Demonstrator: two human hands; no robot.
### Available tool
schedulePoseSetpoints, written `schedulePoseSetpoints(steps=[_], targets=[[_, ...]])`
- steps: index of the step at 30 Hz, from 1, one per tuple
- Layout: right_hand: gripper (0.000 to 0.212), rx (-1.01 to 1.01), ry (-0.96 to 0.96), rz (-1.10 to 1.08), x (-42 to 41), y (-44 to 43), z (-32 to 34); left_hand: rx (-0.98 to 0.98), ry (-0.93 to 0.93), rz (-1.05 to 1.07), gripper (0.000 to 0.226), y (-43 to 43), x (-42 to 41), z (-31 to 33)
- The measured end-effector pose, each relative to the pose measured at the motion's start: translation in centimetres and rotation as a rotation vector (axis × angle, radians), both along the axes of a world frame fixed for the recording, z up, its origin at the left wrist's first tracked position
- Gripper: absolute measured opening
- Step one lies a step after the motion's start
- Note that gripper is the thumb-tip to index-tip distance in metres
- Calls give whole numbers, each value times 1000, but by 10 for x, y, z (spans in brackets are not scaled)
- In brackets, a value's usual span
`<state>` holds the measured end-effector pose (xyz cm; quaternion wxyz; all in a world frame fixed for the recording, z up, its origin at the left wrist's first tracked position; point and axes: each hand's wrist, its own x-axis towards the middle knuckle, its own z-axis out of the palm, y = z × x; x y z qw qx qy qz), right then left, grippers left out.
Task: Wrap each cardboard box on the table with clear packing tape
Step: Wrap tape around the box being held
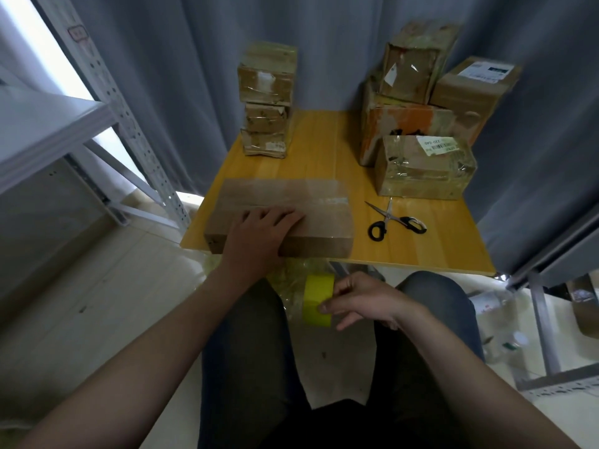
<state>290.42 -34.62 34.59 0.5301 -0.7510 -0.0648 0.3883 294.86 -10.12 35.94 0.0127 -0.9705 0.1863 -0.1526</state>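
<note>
A flat cardboard box lies at the near left edge of the yellow table, with clear tape across its right part. My left hand rests palm-down on its top, fingers spread. Below the table edge, over my lap, my right hand holds a roll of tape with a yellow-green core, fingers curled around its side. A clear stretch of tape runs from the roll up toward the box's front.
Black-handled scissors lie open to the right of the box. Three taped boxes are stacked at the back left; several more boxes pile at the back right. A metal shelf frame stands left, another right.
</note>
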Motion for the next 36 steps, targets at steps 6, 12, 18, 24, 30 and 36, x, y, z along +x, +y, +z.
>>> schedulePoseSetpoints(steps=[6,12,18,24,30,36], targets=[[30,94,-163,-81,11,-4,28,-32,257,0,92,6,28,60],[37,114,-401,-165,18,-3,55,86,329,-9,84,2,57,110],[38,192,-522,-312,27,-8,72,36,540,-45,61,-2,79,147],[39,220,-574,-439,31,2,71,-8,630,-59,63,-1,93,152],[34,200,-632,-514,51,14,73,-33,741,-52,105,-8,111,151],[28,263,-617,-554,61,23,73,73,661,-186,86,-13,108,142]])
